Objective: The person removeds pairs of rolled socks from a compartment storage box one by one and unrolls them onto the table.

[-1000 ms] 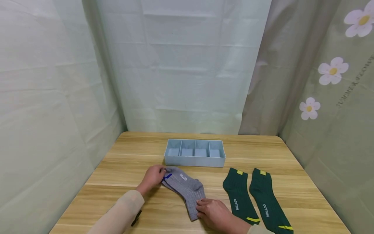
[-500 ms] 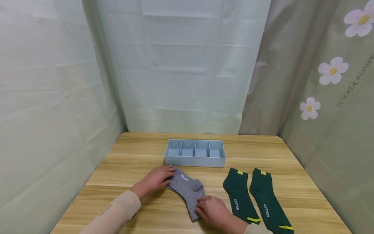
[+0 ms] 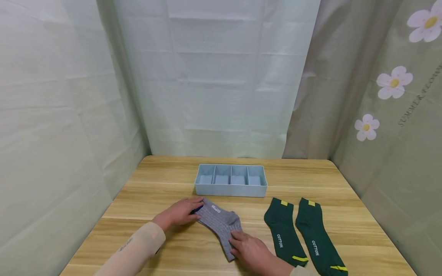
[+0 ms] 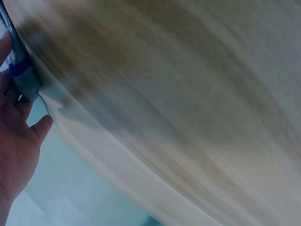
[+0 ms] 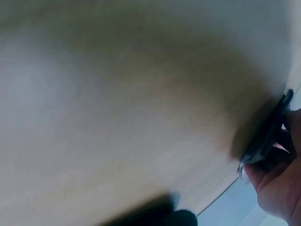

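Grey socks [image 3: 221, 220] lettered COTTON lie slantwise on the table; a double edge suggests one stacked on another. My left hand [image 3: 180, 212] holds their upper-left end between thumb and fingers. Beside those fingers a blue mark shows, and in the left wrist view the blue-striped grey fabric [image 4: 24, 77] sits among the fingers of the left hand [image 4: 19, 136]. At the lower end, my right hand [image 3: 251, 250] grips the right edge, fingertips on top. In the right wrist view, the fabric edge [image 5: 268, 134], dark, lies at the fingers of the right hand [image 5: 282, 183].
A pale blue box [image 3: 230, 190] with several compartments stands behind the grey socks. To the right lie two dark green socks, a nearer one [image 3: 284, 230] and a farther one [image 3: 317, 234], with yellow marks. Curtains [image 3: 214, 96] enclose the wooden table [image 3: 138, 230].
My left hand first slid right over the socks' end, covering the blue mark, then drew slightly back left, baring some of it. The right fingers spread a little; the socks barely shifted.
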Motion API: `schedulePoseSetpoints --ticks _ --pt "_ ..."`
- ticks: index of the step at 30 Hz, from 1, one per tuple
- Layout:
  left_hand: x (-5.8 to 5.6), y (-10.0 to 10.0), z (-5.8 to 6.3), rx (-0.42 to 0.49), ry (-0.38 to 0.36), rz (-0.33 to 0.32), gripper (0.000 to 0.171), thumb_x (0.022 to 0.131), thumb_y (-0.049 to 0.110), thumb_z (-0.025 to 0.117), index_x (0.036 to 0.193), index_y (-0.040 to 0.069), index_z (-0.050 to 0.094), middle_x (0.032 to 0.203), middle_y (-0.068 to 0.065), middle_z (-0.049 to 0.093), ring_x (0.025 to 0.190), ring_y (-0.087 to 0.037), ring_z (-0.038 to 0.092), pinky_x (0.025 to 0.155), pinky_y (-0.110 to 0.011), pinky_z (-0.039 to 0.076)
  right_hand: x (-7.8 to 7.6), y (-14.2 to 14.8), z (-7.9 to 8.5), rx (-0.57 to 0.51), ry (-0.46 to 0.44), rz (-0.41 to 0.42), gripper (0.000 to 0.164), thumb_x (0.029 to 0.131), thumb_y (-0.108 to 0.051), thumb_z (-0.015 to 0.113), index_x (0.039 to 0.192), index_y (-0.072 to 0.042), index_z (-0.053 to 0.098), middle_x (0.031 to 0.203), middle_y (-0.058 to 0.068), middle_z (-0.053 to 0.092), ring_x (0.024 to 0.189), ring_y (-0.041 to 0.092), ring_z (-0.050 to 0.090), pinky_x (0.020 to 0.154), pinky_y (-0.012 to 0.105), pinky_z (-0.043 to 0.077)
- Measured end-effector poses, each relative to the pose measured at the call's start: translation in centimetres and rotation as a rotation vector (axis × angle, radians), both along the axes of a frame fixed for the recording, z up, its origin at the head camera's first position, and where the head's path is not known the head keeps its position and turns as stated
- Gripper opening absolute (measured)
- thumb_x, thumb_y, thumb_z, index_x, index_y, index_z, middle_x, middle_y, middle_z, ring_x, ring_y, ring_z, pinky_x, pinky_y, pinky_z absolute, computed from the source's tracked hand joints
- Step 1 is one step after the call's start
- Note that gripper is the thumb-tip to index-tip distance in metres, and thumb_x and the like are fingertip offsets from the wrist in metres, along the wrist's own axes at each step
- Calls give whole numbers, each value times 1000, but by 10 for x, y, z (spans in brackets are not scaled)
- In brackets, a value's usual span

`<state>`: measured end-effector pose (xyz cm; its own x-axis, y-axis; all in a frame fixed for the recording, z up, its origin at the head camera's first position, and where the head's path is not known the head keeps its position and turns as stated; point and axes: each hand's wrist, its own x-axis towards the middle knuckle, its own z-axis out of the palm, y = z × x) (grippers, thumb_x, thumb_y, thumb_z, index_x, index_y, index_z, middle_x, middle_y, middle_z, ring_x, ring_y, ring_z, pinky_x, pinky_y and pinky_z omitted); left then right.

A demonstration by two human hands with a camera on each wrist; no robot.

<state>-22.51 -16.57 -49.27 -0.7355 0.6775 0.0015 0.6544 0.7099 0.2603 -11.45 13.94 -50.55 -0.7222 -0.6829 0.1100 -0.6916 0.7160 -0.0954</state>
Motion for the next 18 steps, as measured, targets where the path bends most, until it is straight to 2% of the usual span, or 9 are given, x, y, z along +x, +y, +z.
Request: schedulePoseSetpoints --ticks 5,9,18 --pt "0 -1 1 7 -74 37 58 97 29 64 142 -5 50 151 -22 41 136 -42 41 110 -59 31 -9 11 6 26 -61 49 34 99 -31 61 127 -13 69 134 4 62 122 17 59 93 33 53" --pt "1 -3 0 13 -105 66 60 98 31 63 144 -3 47 153 -21 39 136 -42 41 111 -59 29 -21 27 9 30 -93 93 33 99 -26 62 128 -11 68 137 5 60 124 18 57 96 33 51" --pt "8 -8 -5 55 -81 51 62 97 31 64 144 -5 46 153 -23 38 135 -44 42 109 -58 33 -44 51 9 -35 -141 172 33 96 -16 65 128 -8 68 138 8 59 127 20 55 100 35 48"
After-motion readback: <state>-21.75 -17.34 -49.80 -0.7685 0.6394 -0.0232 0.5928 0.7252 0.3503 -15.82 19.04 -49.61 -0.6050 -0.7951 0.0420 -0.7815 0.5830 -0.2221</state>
